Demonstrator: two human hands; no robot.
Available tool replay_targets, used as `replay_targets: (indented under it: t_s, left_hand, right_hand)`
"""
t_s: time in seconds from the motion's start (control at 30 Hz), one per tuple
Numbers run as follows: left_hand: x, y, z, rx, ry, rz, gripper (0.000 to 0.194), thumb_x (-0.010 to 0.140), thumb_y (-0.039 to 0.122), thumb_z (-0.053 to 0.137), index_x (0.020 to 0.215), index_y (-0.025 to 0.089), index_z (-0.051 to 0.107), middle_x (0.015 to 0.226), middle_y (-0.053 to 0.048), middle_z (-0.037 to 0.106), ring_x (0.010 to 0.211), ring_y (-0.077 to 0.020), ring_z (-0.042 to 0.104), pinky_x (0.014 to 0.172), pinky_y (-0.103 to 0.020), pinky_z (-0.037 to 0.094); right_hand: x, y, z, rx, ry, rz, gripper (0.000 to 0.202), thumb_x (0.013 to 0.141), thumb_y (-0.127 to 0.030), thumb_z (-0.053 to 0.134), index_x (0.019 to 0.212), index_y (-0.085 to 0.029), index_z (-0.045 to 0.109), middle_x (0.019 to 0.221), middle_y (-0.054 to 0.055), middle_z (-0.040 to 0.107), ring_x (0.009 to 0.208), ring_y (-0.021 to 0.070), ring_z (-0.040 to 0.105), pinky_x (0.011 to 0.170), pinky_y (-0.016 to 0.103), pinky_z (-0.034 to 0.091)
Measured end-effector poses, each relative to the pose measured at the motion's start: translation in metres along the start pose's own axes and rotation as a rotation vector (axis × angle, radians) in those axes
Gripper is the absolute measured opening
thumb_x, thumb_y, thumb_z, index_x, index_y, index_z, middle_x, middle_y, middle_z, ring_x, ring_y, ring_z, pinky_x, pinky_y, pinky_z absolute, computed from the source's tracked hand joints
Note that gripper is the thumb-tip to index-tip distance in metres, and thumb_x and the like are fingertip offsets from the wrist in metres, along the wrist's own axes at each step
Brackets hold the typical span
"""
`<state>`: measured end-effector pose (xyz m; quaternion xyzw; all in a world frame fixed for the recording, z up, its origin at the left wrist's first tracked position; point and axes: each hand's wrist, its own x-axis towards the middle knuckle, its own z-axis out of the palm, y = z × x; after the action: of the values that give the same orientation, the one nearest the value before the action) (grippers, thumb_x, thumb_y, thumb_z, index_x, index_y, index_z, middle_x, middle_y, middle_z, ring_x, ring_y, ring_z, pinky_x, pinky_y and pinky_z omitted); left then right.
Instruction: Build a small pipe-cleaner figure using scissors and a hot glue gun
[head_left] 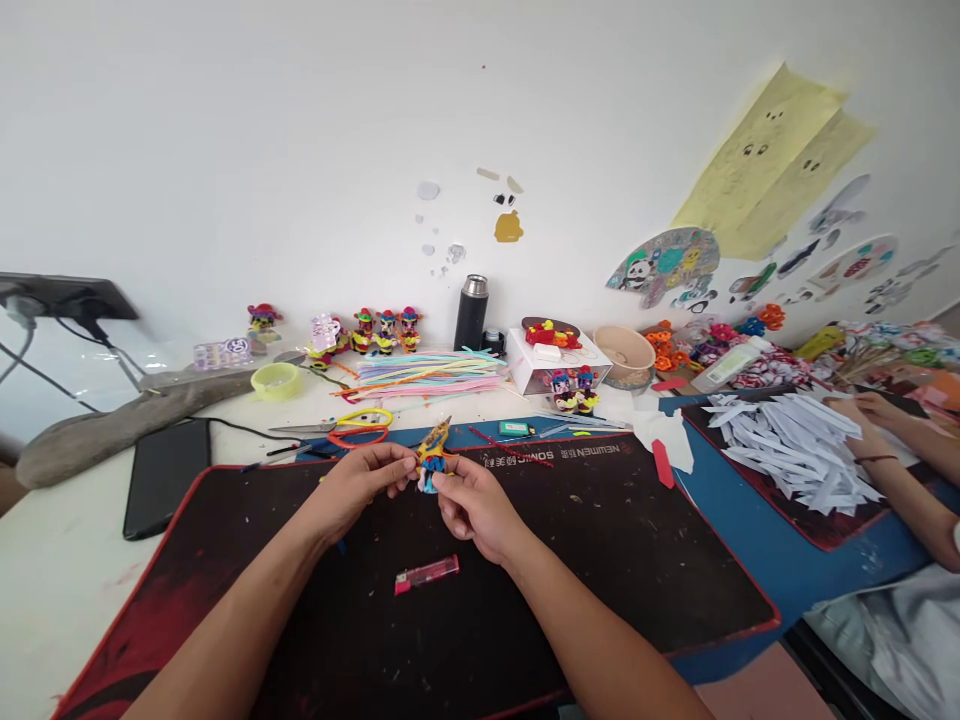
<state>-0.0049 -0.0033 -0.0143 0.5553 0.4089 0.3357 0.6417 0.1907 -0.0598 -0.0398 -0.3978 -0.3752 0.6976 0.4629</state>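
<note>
White wall (pixel 300 130) carries stickers (pixel 508 228), yellow paper sheets (pixel 757 165) at right; power strip (pixel 118 297) far left; pale surface (pixel 60 580) runs along wall.

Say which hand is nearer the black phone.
Left. The left hand is to the right of the black phone, apart from it; the right hand is farther right, beyond the small blue-and-yellow figure between the hands.
</note>
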Motion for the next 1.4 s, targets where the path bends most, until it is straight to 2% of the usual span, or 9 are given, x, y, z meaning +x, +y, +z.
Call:
replay_targets:
  t_s: [0.37, 0.67, 1.13, 1.4]
  left_hand:
    - [0.0016, -0.0061, -0.0032, -0.006, -0.037, 0.025, 0.044, 0.077, 0.060, 0.086, 0.082, 0.017, 0.077, 0.079, -0.005, 0.070, 0.068, -0.0166, 0.055, 0.063, -0.027, 0.043]
    - [0.0009, -0.0043, -0.0021, 0.026, -0.022, 0.025, 0.046, 0.075, 0.063, 0.085, 0.078, 0.018, 0.077, 0.076, -0.005, 0.071, 0.067, -0.0170, 0.055, 0.063, -0.028, 0.044]
    - [0.0011, -0.0063, -0.0041, 0.024, -0.064, 0.021, 0.044, 0.079, 0.062, 0.084, 0.076, 0.018, 0.078, 0.076, -0.005, 0.071, 0.069, -0.0170, 0.055, 0.064, -0.028, 0.042]
    - [0.0007, -0.0029, -0.0030, 0.059, -0.058, -0.002, 0.049, 0.075, 0.067, 0.084, 0.072, 0.019, 0.075, 0.072, -0.004, 0.070, 0.065, -0.0167, 0.053, 0.063, -0.028, 0.041]
  right_hand:
    - [0.0008, -0.0003, 0.0002, -0.008, 0.000, 0.001, 0.048, 0.080, -0.056, 0.085, 0.094, -0.021, 0.055, 0.053, -0.012, 0.053, 0.034, 0.0043, 0.032, 0.036, 0.021, 0.013]
    - [0.0012, 0.0017, -0.0005, -0.024, -0.016, 0.000, 0.046, 0.082, -0.055, 0.084, 0.095, -0.020, 0.057, 0.052, -0.012, 0.052, 0.034, 0.0040, 0.030, 0.038, 0.021, 0.013]
    - [0.0008, 0.0009, -0.0010, -0.030, -0.041, 0.012, 0.047, 0.082, -0.055, 0.084, 0.099, -0.020, 0.057, 0.050, -0.013, 0.051, 0.033, 0.0038, 0.029, 0.037, 0.021, 0.013]
    - [0.0013, 0.0016, -0.0027, -0.017, -0.072, 0.025, 0.047, 0.082, -0.053, 0.085, 0.096, -0.022, 0.053, 0.048, -0.015, 0.049, 0.033, 0.0042, 0.028, 0.035, 0.021, 0.013]
